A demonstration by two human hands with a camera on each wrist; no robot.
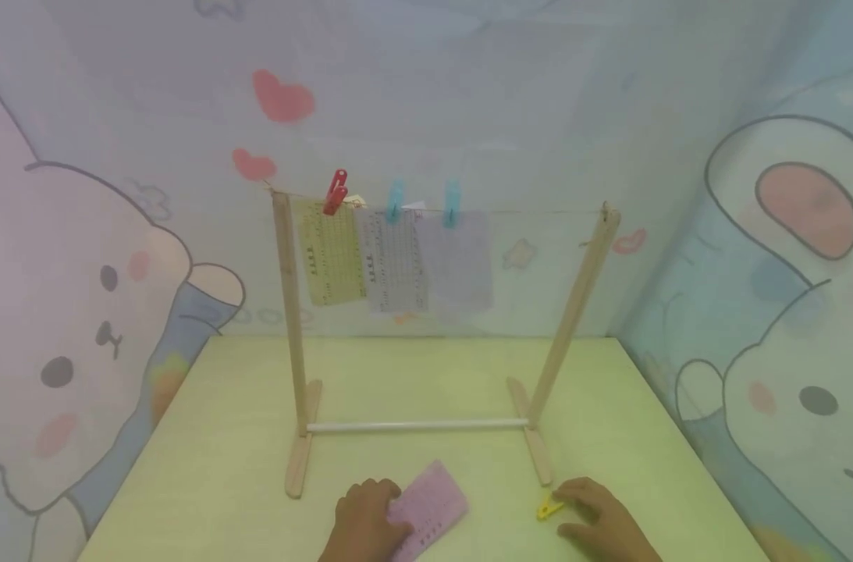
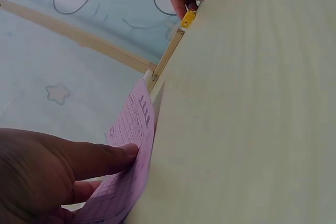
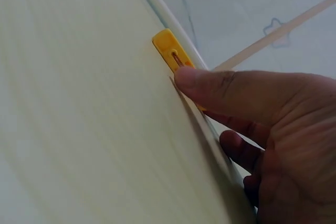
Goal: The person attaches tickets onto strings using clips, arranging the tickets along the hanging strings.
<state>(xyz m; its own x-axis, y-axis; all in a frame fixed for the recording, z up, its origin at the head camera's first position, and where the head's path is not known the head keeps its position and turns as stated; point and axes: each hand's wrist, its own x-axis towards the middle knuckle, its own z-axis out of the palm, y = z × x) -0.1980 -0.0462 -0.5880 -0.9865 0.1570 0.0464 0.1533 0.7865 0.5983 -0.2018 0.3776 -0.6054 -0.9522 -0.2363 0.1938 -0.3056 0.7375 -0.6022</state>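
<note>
My left hand [image 1: 370, 519] pinches a pink printed paper slip [image 1: 436, 503] at its left side, thumb on the printed face. In the left wrist view that slip [image 2: 118, 182] is raised at an angle from the table, and the fingers behind it are partly hidden. At the right, my right hand [image 1: 605, 519] holds a yellow clothespin [image 1: 549, 509] just off the foot of a wooden stand. The right wrist view shows the thumb pressed on the clothespin [image 3: 168, 43] low over the table; the fingers beneath are partly hidden.
A wooden stand with a left post [image 1: 290, 312], a right post [image 1: 573, 312] and a white crossbar [image 1: 419, 426] carries a thin string. From it hang a yellow sheet [image 1: 335, 265] under a red clothespin [image 1: 335, 193] and two pale sheets under blue clothespins [image 1: 452, 204].
</note>
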